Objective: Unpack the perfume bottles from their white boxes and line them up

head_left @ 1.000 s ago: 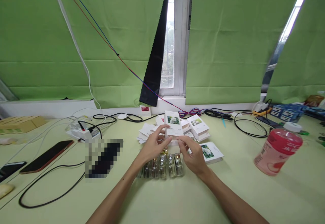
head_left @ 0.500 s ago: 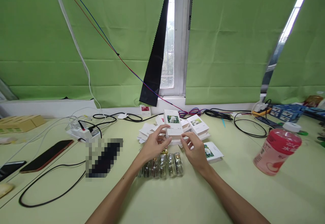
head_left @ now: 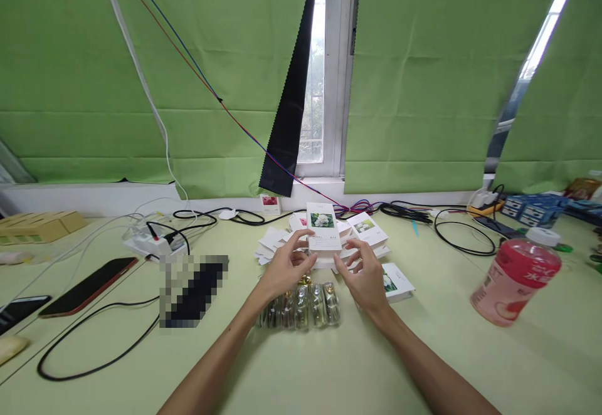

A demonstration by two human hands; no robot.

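Observation:
A white box with a white-flower picture [head_left: 323, 224] stands tilted in front of me, over a pile of white cartons [head_left: 275, 239]. My left hand [head_left: 290, 261] is closed on its lower left edge, fingers behind and thumb in front. At its lower right corner is my right hand [head_left: 364, 274], thumb and fingers spread apart, holding nothing. Below the hands lies a row of small clear-wrapped bottles [head_left: 301, 308] with gold and silver tops. Another flower box [head_left: 397, 283] lies flat just right of my right hand.
A pink-labelled bottle [head_left: 516, 280] stands at the right. Phones [head_left: 89, 286] and a power strip [head_left: 157, 242] with cables lie at the left. Blue boxes [head_left: 531, 209] sit at the far right, yellow boxes [head_left: 42, 225] at the far left. Black cables run along the back.
My right hand's fingers have spread and moved slightly away from the box. The box has tipped a little more upright and shifted slightly right.

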